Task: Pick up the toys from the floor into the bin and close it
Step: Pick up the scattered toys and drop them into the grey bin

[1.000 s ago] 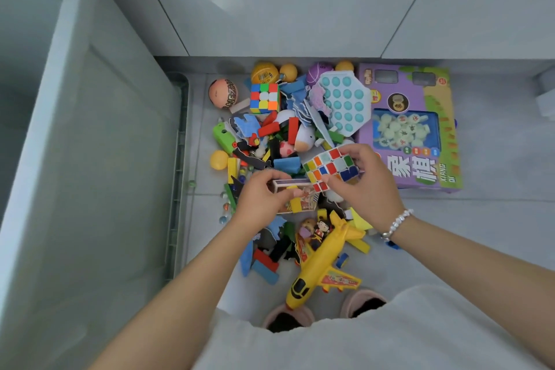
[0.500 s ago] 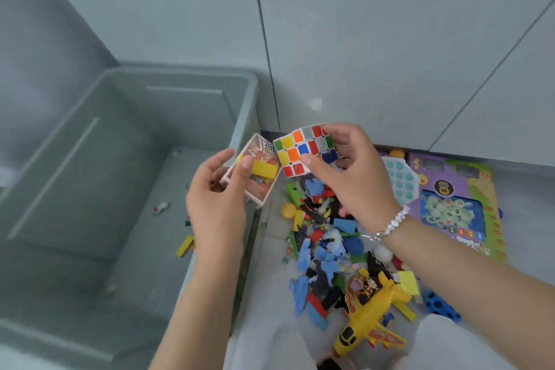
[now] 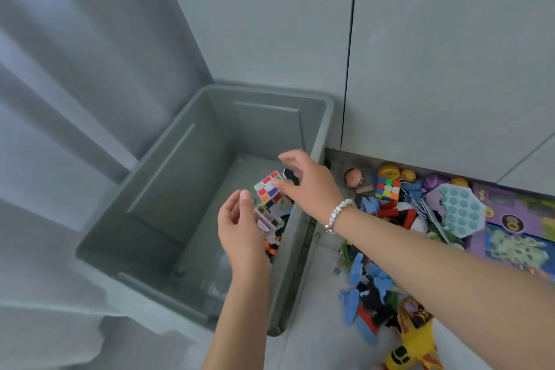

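Toys are dropping into the grey bin [image 3: 318, 129] as you are spreading both hands above its open mouth. Your right hand [image 3: 309, 186] is opening wide, fingers splayed and gripping nothing, while the white-edged puzzle cube [image 3: 268, 188] is tumbling free just under it. Your left hand [image 3: 240, 228] is also loosening, fingers relaxed; the small card box [image 3: 268, 219] is sitting right at its fingertips, blurred, so you cannot tell whether it is touching them. A few small pieces are lying on the bin floor. Most of the toy pile [image 3: 390, 219] is waiting on the floor beside the bin's right wall. Both items are falling close to that wall, so a bounce off the rim could be sending one back out.
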The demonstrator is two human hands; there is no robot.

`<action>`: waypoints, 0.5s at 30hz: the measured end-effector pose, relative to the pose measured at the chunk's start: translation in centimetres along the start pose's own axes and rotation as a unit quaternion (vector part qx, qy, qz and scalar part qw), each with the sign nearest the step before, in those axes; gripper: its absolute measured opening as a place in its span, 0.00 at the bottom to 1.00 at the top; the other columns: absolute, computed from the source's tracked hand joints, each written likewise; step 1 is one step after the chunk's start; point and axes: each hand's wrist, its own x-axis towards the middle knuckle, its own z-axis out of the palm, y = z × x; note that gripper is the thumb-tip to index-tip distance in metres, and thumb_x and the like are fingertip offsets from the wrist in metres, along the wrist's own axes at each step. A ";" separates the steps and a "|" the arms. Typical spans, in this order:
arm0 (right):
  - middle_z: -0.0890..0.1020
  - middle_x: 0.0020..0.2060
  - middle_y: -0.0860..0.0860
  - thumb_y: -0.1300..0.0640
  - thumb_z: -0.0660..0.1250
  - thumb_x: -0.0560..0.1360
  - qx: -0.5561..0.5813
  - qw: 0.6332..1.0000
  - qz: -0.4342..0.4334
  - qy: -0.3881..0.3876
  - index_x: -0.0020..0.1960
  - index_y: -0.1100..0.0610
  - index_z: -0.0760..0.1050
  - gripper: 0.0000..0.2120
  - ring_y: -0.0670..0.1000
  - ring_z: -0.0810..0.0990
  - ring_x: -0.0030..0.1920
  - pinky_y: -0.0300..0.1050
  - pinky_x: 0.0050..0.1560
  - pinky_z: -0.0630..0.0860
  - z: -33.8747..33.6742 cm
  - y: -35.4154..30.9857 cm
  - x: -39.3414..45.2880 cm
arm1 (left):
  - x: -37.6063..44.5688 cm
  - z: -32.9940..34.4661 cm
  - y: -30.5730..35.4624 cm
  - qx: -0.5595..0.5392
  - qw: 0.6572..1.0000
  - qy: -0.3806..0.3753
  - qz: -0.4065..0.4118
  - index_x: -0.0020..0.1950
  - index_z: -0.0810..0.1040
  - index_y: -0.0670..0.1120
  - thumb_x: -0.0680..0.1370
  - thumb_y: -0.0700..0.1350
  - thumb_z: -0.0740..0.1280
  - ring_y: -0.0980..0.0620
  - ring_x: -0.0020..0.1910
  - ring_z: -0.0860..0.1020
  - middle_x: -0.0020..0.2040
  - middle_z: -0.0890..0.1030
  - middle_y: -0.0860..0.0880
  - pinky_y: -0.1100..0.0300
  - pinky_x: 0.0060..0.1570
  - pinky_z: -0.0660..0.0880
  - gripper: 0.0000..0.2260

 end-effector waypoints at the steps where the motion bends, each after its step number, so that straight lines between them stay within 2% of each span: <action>1: 0.74 0.65 0.47 0.56 0.69 0.73 0.005 1.000 0.004 -0.002 0.64 0.53 0.69 0.21 0.46 0.72 0.65 0.30 0.58 0.66 -0.2 0.3 -0.2 | -0.1 0.1 -0.1 0.011 1.000 -0.012 0.006 0.58 0.75 0.50 0.79 0.50 0.64 0.60 0.52 0.78 0.54 0.79 0.53 0.62 0.52 0.73 0.10; 3: 0.74 0.65 0.46 0.55 0.68 0.74 0.005 1.000 0.005 -0.003 0.63 0.52 0.70 0.19 0.47 0.72 0.65 0.32 0.57 0.66 -0.8 0.8 -0.8 | -0.3 0.5 -0.3 0.033 0.999 -0.038 0.015 0.59 0.75 0.51 0.78 0.50 0.64 0.58 0.55 0.77 0.55 0.78 0.53 0.61 0.55 0.73 0.10; 5: 0.75 0.63 0.44 0.54 0.68 0.74 -0.012 1.000 -0.008 -0.003 0.62 0.51 0.71 0.17 0.46 0.73 0.63 0.31 0.56 0.66 -1.4 1.5 -1.6 | -0.8 1.0 -0.5 0.057 0.996 -0.062 0.032 0.60 0.75 0.51 0.79 0.49 0.64 0.60 0.55 0.77 0.54 0.78 0.56 0.65 0.54 0.73 0.11; 10: 0.77 0.56 0.41 0.54 0.67 0.74 -0.037 0.999 -0.033 0.009 0.61 0.51 0.73 0.15 0.37 0.74 0.56 0.23 0.51 0.69 -3.5 3.8 -4.9 | -3.4 2.2 -1.6 0.149 0.973 -0.123 0.124 0.60 0.76 0.53 0.78 0.50 0.64 0.61 0.57 0.75 0.56 0.78 0.56 0.66 0.55 0.71 0.11; 15: 0.78 0.53 0.42 0.54 0.68 0.74 -0.024 0.998 0.017 0.055 0.60 0.53 0.74 0.15 0.37 0.75 0.54 0.23 0.51 0.70 -5.8 7.2 -9.2 | -6.5 3.7 -3.2 0.200 0.943 -0.187 0.189 0.59 0.74 0.57 0.78 0.51 0.63 0.66 0.57 0.73 0.56 0.76 0.60 0.75 0.53 0.69 0.09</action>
